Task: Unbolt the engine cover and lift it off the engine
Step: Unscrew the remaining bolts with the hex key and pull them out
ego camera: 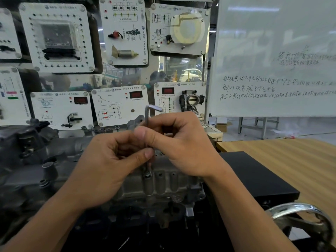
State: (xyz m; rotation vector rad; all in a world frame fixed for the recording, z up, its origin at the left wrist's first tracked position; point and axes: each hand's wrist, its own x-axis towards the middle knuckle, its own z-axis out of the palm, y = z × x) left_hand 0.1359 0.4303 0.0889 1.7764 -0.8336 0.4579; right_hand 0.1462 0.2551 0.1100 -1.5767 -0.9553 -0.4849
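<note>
From the head camera we see both of our hands meeting over the engine cover (160, 180), the grey cast-metal piece that lies just below our fingers and runs off to the left under our left forearm. Our left hand (107, 160) is curled nearly closed, its thumb and fingertips pinching the lower shaft of the hex key (147, 117). Our right hand (183, 142) is likewise closed around the same shaft a little higher, thumb pressed against it from the near side. The key stands upright between the two grips, its short bent arm sticking out above our right fingers and pointing right (it looks blurred there). Directly beneath our left thumb the key's tip reaches down to a bolt (147, 174) seated in the cover's near edge; whether the tip is fully in the bolt head we cannot tell. Beyond our fingers stands a wall of white training panels (120, 106), and to the right of our right hand a whiteboard (272, 60) above a wooden table (291, 151).
</note>
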